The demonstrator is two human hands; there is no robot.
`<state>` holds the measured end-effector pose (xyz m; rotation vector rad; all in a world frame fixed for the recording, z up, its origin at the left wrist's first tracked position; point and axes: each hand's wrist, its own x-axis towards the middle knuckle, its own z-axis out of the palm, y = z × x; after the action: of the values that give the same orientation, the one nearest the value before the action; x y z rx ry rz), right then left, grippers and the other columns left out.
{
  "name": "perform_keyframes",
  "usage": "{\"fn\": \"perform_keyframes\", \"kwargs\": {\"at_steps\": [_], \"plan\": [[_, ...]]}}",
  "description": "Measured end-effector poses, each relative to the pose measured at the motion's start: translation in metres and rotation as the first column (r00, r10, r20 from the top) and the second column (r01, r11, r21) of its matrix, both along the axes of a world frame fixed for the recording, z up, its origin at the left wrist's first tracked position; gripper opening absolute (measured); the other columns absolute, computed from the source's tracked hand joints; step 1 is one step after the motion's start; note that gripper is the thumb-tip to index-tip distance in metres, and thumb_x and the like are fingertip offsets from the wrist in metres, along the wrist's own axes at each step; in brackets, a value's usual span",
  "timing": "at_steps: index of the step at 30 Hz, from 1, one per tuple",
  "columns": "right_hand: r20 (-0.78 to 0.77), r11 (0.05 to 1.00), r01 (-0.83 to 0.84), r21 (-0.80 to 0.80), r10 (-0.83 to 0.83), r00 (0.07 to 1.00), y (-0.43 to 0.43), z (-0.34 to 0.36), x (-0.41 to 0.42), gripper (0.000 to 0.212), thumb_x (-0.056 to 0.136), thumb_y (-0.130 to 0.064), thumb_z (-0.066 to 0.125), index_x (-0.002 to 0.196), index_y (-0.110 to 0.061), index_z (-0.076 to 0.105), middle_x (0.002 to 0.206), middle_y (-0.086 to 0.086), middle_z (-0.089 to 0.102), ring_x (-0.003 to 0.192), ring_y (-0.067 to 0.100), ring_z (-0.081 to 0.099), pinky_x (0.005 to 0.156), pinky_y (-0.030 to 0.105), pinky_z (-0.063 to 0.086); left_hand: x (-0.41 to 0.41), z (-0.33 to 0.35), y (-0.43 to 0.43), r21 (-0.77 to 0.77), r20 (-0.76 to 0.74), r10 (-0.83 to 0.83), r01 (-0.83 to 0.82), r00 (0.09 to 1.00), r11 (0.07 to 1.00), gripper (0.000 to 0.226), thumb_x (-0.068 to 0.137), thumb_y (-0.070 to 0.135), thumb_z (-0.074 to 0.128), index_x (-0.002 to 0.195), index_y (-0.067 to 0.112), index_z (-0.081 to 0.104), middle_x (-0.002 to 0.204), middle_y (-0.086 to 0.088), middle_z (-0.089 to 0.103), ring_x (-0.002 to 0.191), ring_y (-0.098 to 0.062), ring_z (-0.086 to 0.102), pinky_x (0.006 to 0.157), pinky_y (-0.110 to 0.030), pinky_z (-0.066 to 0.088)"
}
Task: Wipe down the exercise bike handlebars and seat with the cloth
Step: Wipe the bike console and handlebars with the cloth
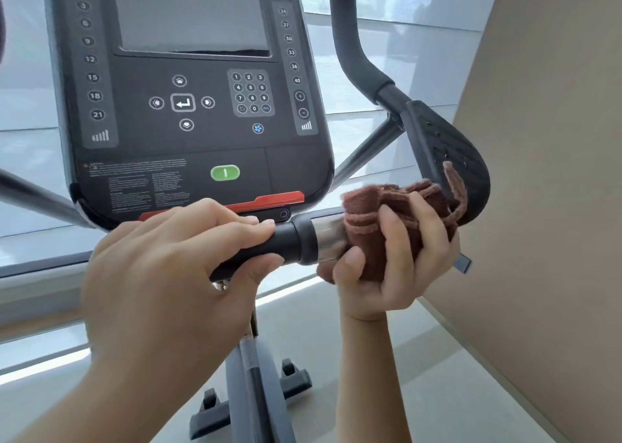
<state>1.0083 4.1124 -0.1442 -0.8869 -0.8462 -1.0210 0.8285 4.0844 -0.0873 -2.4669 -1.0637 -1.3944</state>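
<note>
A black handlebar (286, 244) with a shiny metal sensor band runs left to right below the console. My left hand (175, 261) is wrapped around its black grip from above. My right hand (397, 257) holds a bunched brown cloth (380, 213) pressed around the handlebar just right of the metal band, fingers curled over the cloth. The bar's right end is hidden under the cloth. The seat is out of view.
The dark console (188, 99) with screen, keypad and green button stands right behind the handlebar. A curved upright arm bar (353, 55) and a black perforated pad (447, 160) are at the right. A beige wall (555, 207) is close on the right; the machine's base (249, 395) is on the floor below.
</note>
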Motion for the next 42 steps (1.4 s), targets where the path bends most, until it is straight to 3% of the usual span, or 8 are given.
{"fn": "perform_keyframes", "kwargs": {"at_steps": [5,12,17,21,24,30,35,42], "plan": [[-0.190,0.998,0.001,0.057,0.010,0.982,0.004,0.001,-0.009,0.028,0.084,-0.027,0.043,0.097,-0.012,0.062,0.106,0.017,0.054,0.098,0.044,0.048,0.089,0.046,0.044,0.001,-0.004,0.004,-0.039,0.035,-0.028,0.030,0.999,0.999,0.026,0.079,0.042,0.058,0.091,0.023,0.072,0.084,0.010,0.066,0.076,-0.027,0.063,0.067,-0.049,0.047],[0.137,1.000,0.007,0.008,-0.008,0.990,0.004,-0.007,-0.031,0.027,0.080,-0.037,0.044,0.103,-0.028,0.056,0.112,0.002,0.054,0.098,0.032,0.051,0.087,0.041,0.044,0.001,-0.003,0.004,-0.011,0.045,-0.047,0.047,0.998,0.999,0.021,0.079,0.038,0.062,0.088,0.023,0.072,0.083,0.010,0.066,0.076,-0.026,0.064,0.065,-0.048,0.048],[0.009,0.995,0.085,0.042,-0.085,0.996,-0.001,-0.001,0.026,0.027,0.083,-0.031,0.044,0.093,-0.014,0.062,0.103,0.013,0.057,0.095,0.036,0.050,0.085,0.045,0.047,0.004,-0.001,0.000,0.065,0.007,0.013,-0.013,1.000,0.998,0.018,0.076,0.033,0.065,0.087,0.021,0.073,0.080,0.008,0.067,0.070,-0.025,0.064,0.060,-0.046,0.048],[-0.085,0.996,0.022,-0.091,-0.030,0.996,-0.013,0.006,-0.007,0.024,0.081,-0.026,0.045,0.094,-0.016,0.062,0.106,0.008,0.057,0.102,0.026,0.051,0.090,0.048,0.044,0.005,0.001,-0.002,0.111,-0.012,0.050,-0.048,0.999,0.993,0.019,0.076,0.033,0.061,0.083,0.021,0.073,0.076,0.008,0.067,0.065,-0.023,0.064,0.056,-0.038,0.045],[0.079,0.964,0.005,-0.266,0.016,0.997,-0.026,0.004,-0.039,0.024,0.085,-0.034,0.044,0.098,-0.023,0.060,0.108,0.004,0.058,0.096,0.033,0.058,0.092,0.040,0.042,0.004,0.002,-0.002,0.135,-0.026,0.071,-0.067,0.997,0.989,0.014,0.074,0.031,0.064,0.081,0.022,0.073,0.076,0.009,0.067,0.066,-0.019,0.062,0.057,-0.034,0.037],[0.110,0.841,0.101,-0.532,-0.049,0.993,-0.050,0.034,0.014,0.027,0.083,-0.029,0.048,0.097,-0.015,0.067,0.095,0.010,0.067,0.089,0.032,0.058,0.082,0.042,0.047,0.002,-0.001,0.001,0.139,-0.026,0.036,-0.032,0.999,0.990,0.017,0.077,0.033,0.059,0.082,0.022,0.072,0.076,0.009,0.067,0.063,-0.020,0.062,0.058,-0.031,0.031],[0.109,0.590,0.092,-0.802,-0.007,0.994,-0.060,0.067,0.013,0.033,0.080,-0.037,0.046,0.096,-0.020,0.070,0.092,0.001,0.066,0.086,0.022,0.054,0.078,0.030,0.036,0.002,-0.001,0.002,0.114,-0.018,0.014,-0.012,1.000,0.993,0.018,0.077,0.033,0.058,0.081,0.021,0.071,0.073,0.008,0.064,0.060,-0.021,0.059,0.057,-0.030,0.030],[0.106,0.317,0.044,-0.947,0.181,0.978,-0.062,0.092,0.005,0.044,0.077,-0.049,0.040,0.104,-0.027,0.066,0.096,-0.005,0.066,0.086,0.021,0.055,0.079,0.041,0.048,0.000,-0.002,0.003,0.139,-0.034,0.012,-0.007,0.999,0.990,0.022,0.080,0.034,0.053,0.080,0.018,0.069,0.071,0.005,0.062,0.059,-0.021,0.057,0.057,-0.030,0.027]]}}
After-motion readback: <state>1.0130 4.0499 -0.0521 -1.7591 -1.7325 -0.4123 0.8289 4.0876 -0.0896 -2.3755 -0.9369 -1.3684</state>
